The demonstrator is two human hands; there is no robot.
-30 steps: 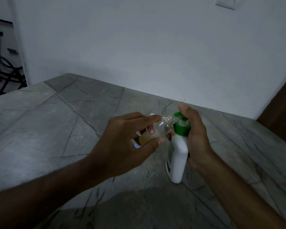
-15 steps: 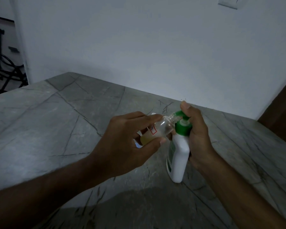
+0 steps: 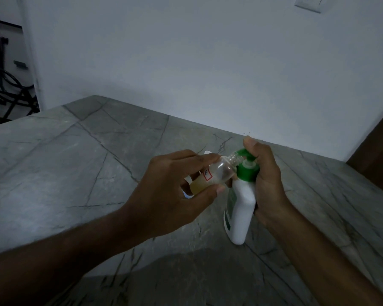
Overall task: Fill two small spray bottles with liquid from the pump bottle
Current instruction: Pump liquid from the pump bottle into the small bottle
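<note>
Head view: the left hand (image 3: 164, 195) pinches a small clear plastic spray bottle (image 3: 210, 175), part-filled with amber liquid, tilted so its open neck meets the green nozzle of the white pump bottle (image 3: 239, 206), which the right hand (image 3: 268, 180) grips, index finger atop the pump.
</note>
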